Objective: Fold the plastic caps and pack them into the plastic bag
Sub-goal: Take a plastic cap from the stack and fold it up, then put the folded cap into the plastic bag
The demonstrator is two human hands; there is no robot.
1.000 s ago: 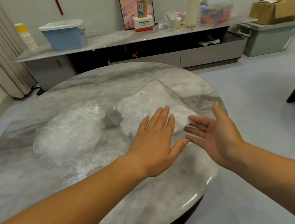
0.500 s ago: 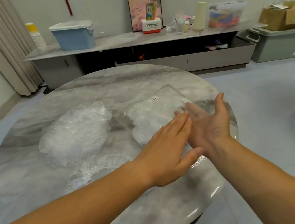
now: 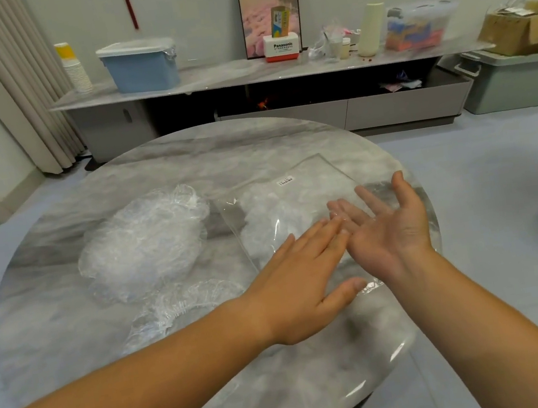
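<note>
Reaching in from the bottom left, the left hand [image 3: 301, 282] lies palm down at centre, fingers straight and flat on the near end of the bag [image 3: 297, 196], gripping nothing. Just right of it, the right hand [image 3: 384, 222] is palm up with fingers spread; its fingertips look hazy, and I cannot tell whether they are inside the clear film or under it. White caps blur together within the bag. At left of centre, a loose pile of caps [image 3: 146, 248] sits on the table [image 3: 74, 352], one cap [image 3: 184, 302] partly hidden by the left wrist. Far behind, a sideboard [image 3: 225, 75] carries a blue bin [image 3: 141, 69].
</note>
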